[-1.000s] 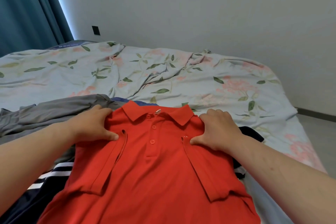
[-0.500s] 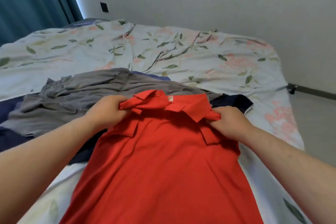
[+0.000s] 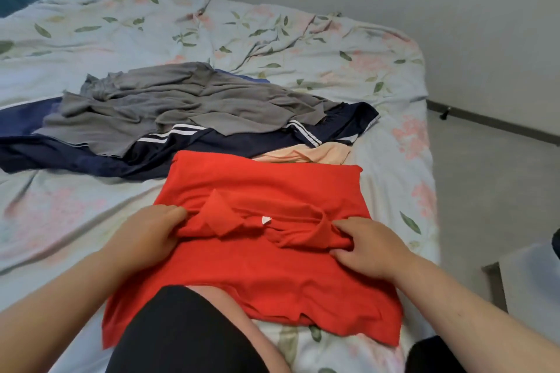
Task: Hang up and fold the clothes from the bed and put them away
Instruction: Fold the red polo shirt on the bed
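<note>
Red cotton polo shirt (image 3: 260,191) lies half-folded on the floral-sheeted bed (image 3: 303,48); left hand (image 3: 145,236) and right hand (image 3: 368,247) pinch its collar end. Soft, light, floppy; best gripped at the folded edges.

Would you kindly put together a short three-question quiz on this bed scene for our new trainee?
1. True or false: the crumpled grey fabric garment lies partly on top of the navy blue garment with white stripes.
2. Multiple choice: what do the left hand and the right hand both grip?
A) the red fabric polo shirt
B) the grey garment
C) the navy garment
3. Short answer: what colour is the small label at the shirt's collar?

Key: 1 true; 2 A; 3 white.
</note>
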`<action>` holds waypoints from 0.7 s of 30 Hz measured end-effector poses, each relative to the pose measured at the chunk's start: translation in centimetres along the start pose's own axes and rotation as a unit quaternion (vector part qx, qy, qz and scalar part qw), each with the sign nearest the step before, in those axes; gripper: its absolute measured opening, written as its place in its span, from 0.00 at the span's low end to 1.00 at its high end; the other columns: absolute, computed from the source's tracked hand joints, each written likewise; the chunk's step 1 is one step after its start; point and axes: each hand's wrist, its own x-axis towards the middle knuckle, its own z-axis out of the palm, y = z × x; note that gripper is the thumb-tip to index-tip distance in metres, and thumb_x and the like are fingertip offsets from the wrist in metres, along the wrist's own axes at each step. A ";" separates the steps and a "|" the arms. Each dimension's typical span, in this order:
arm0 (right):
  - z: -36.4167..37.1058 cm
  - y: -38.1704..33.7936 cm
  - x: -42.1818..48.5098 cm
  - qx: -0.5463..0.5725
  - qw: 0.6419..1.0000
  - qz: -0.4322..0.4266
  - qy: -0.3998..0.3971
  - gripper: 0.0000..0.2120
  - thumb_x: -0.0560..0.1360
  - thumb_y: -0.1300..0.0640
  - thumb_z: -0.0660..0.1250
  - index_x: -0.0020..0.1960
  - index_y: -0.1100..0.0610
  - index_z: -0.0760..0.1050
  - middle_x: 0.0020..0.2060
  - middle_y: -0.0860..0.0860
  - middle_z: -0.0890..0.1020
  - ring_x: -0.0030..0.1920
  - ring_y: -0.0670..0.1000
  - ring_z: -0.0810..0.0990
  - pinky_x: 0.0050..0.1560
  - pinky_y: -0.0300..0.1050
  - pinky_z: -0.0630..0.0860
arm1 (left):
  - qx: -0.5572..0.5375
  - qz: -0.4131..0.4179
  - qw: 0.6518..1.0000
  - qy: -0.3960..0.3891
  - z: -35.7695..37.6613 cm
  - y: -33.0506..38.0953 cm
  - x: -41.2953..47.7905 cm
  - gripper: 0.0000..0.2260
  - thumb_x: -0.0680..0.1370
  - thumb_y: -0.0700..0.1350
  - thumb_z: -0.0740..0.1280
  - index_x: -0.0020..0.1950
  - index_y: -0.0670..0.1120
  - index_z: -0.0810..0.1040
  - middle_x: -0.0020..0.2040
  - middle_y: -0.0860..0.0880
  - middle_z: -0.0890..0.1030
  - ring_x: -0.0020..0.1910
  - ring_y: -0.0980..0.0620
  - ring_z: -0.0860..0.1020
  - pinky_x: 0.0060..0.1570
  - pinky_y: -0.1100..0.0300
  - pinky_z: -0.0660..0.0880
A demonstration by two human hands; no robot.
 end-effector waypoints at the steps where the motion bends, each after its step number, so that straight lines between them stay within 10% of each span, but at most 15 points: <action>1: 0.6 -0.3 -0.5 -0.011 1.000 -0.002 0.006 0.28 0.66 0.33 0.64 0.63 0.42 0.75 0.51 0.43 0.78 0.54 0.50 0.77 0.57 0.45 0.73 | 0.014 0.010 1.000 0.004 0.1 0.2 -0.7 0.06 0.67 0.48 0.63 0.39 0.47 0.74 0.36 0.49 0.77 0.37 0.42 0.77 0.35 0.53 0.70; 6: 1.6 -2.6 0.6 0.055 0.995 0.047 0.065 0.36 0.71 0.39 0.72 0.75 0.50 0.68 0.61 0.47 0.79 0.61 0.55 0.75 0.63 0.47 0.69 | -0.126 -0.022 0.992 -0.015 -0.5 2.6 -0.6 0.25 0.67 0.54 0.74 0.63 0.56 0.75 0.52 0.61 0.79 0.50 0.56 0.77 0.55 0.61 0.73; 11: 0.6 -3.4 0.4 0.189 0.980 -0.007 0.062 0.04 0.72 0.55 0.74 0.47 0.51 0.84 0.41 0.49 0.82 0.45 0.51 0.78 0.49 0.47 0.71 | -0.290 -0.054 0.954 -0.051 -1.6 4.1 0.9 0.18 0.72 0.34 0.74 0.39 0.61 0.83 0.38 0.52 0.82 0.37 0.61 0.77 0.41 0.61 0.75; 16: -0.8 -2.7 -1.5 -0.097 0.981 -0.087 -0.145 0.21 0.69 0.59 0.64 0.57 0.42 0.81 0.50 0.43 0.81 0.54 0.50 0.76 0.57 0.43 0.69 | -0.161 -0.038 0.960 -0.225 -1.6 3.7 -0.3 0.26 0.69 0.28 0.63 0.39 0.62 0.80 0.48 0.62 0.80 0.50 0.65 0.77 0.50 0.66 0.73; 18: -1.4 -2.6 -1.9 -0.004 0.978 -0.056 -0.199 0.22 0.68 0.60 0.63 0.57 0.43 0.83 0.51 0.40 0.84 0.52 0.41 0.78 0.55 0.37 0.71 | -0.273 -0.109 0.936 -0.193 -2.2 2.8 0.0 0.27 0.70 0.24 0.61 0.42 0.56 0.85 0.46 0.56 0.85 0.48 0.61 0.81 0.52 0.66 0.76; 21: -2.8 -1.5 0.0 0.230 0.969 0.048 -0.075 0.12 0.72 0.62 0.68 0.42 0.48 0.86 0.39 0.40 0.86 0.41 0.39 0.82 0.44 0.32 0.76 | -0.343 -0.245 0.907 -0.014 -2.5 0.7 2.0 0.12 0.75 0.32 0.69 0.45 0.49 0.85 0.42 0.47 0.85 0.38 0.52 0.81 0.40 0.62 0.77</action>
